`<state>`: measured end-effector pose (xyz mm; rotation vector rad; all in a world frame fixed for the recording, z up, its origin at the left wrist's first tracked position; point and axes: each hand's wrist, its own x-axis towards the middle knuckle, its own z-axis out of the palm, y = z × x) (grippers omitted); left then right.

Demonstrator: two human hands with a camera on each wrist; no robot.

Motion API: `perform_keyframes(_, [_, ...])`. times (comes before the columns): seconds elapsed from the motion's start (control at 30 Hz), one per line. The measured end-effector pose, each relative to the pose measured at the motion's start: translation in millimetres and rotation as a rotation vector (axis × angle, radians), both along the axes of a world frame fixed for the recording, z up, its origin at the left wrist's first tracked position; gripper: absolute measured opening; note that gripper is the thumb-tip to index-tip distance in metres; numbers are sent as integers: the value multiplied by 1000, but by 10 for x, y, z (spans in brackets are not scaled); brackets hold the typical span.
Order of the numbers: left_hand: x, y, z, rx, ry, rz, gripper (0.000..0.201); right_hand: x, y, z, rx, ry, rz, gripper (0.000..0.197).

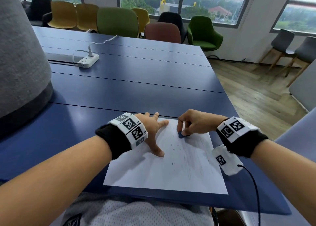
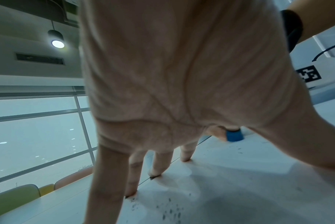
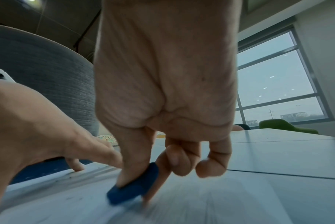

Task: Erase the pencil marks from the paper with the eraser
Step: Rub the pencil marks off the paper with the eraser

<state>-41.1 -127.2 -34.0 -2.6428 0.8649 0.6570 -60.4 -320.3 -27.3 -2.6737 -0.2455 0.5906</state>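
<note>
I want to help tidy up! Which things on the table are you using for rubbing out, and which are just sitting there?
Being used:
eraser, pinched by the right hand
paper, held flat by the left hand

Just sitting there:
power strip with its white cable

Office meeting room, long blue table (image 1: 136, 82), coloured chairs (image 1: 116, 21) along big windows (image 1: 181, 1), power strip (image 1: 88, 60)
</note>
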Motion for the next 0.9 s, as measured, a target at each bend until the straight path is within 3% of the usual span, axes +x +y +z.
perform_keyframes(0.13, [-11, -2, 8, 0, 1, 2, 126, 41, -33, -99, 54, -141, -122, 4])
perform_keyframes(0.3, [-4, -7, 9, 8, 10, 5, 127, -31, -52, -29, 42, 44, -27, 7])
perform_keyframes(0.47, [3, -14, 3, 15, 10, 10, 127, 18, -56, -98, 77, -141, -124, 3])
perform_keyframes(0.63, [-8, -14, 17, 18, 13, 10, 127, -12, -73, -18, 68, 76, -18, 6])
perform_keyframes(0.8, [-6, -14, 13, 7, 21, 17, 126, 81, -47, -82, 66, -148, -126, 5])
perform_keyframes(0.9, [-2, -7, 22, 4, 27, 16, 126, 25, -96, -43, 61, -1, -27, 7])
